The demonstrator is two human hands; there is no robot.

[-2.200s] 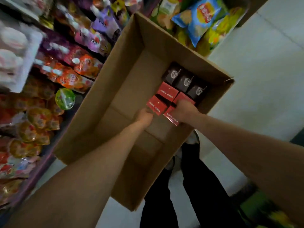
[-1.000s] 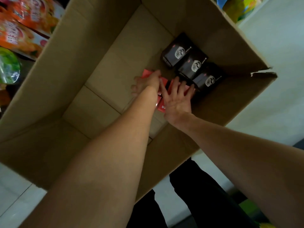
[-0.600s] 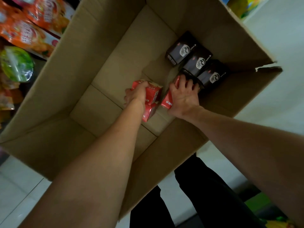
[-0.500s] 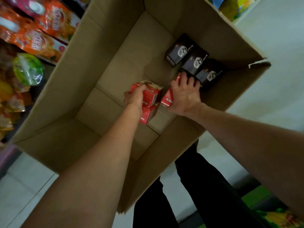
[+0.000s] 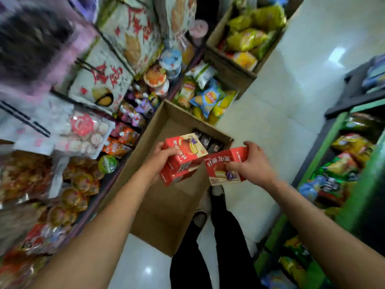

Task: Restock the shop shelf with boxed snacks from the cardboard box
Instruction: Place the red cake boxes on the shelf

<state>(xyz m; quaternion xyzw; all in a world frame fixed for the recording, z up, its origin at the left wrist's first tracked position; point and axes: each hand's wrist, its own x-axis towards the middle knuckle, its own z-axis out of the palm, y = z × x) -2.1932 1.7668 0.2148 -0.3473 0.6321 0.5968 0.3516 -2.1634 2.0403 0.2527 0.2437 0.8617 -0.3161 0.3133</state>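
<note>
An open cardboard box (image 5: 166, 205) stands on the floor at my feet. My left hand (image 5: 160, 159) grips a stack of two red snack boxes (image 5: 183, 157), held above the box. My right hand (image 5: 252, 163) holds another red snack box (image 5: 223, 165), printed face up, over the box's right wall. Dark snack boxes (image 5: 206, 140) still lie in the far corner of the cardboard box, partly hidden behind the red ones.
The shop shelf (image 5: 79, 142) on the left is packed with bagged snacks and jelly cups. Crisp bags (image 5: 208, 99) and another carton of yellow packs (image 5: 248, 38) sit beyond the box. A green rack (image 5: 341, 163) stands on the right, across white tiled floor (image 5: 281, 122).
Both hands have lifted out of the cardboard box, each with red snack boxes in its grip. The view has pulled back and up, so the shelves now show.
</note>
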